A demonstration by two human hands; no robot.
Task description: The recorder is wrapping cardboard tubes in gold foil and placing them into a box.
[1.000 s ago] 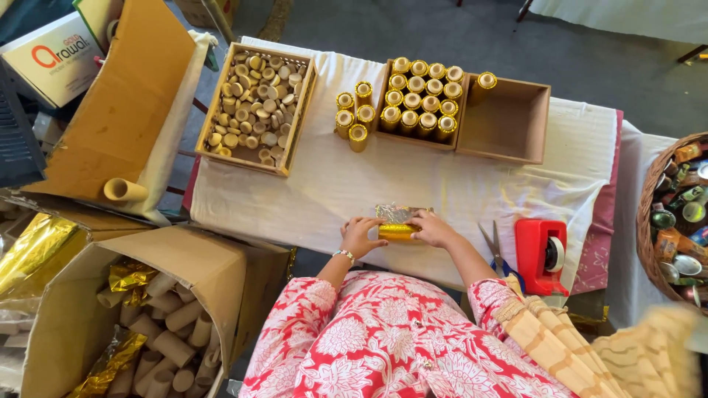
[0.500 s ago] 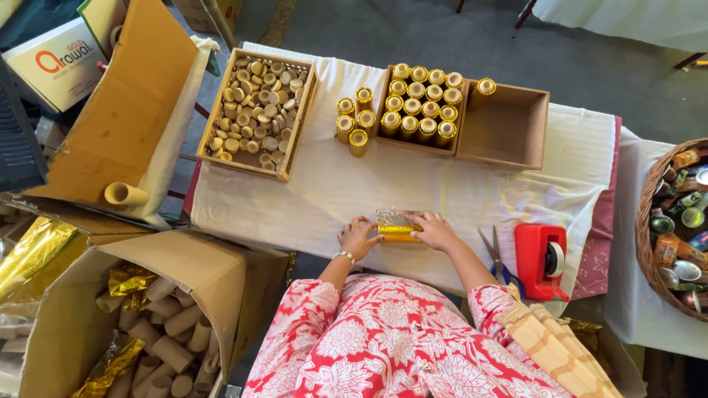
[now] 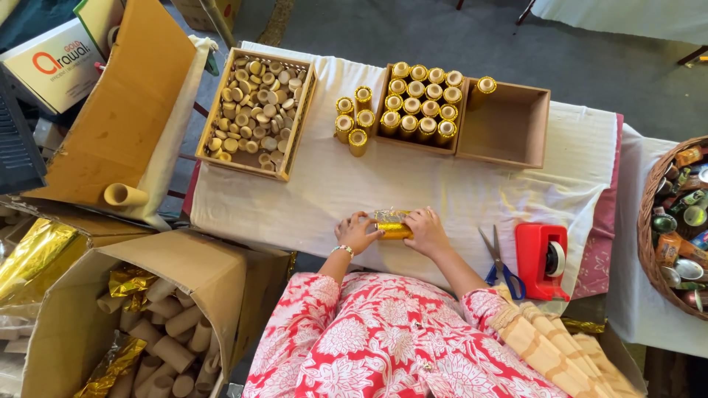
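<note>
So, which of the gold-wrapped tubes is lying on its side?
The gold tube held between the left hand and right hand at the table's near edge. All the others stand upright beside or inside the box.

Gold, white and red at the table
The tube [image 3: 391, 225] was gold, the cloth [image 3: 413, 188] white, the dispenser [image 3: 541, 261] red, the dress [image 3: 383, 339] red-and-white floral.

Both hands — left hand [image 3: 355, 233], right hand [image 3: 425, 231] — around gold-wrapped tube [image 3: 392, 225]

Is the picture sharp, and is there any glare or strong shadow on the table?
Head view: mostly sharp, evenly lit; soft shadows on the white cloth; glints on the gold tube between the left hand and right hand; edges slightly bowed.
</note>
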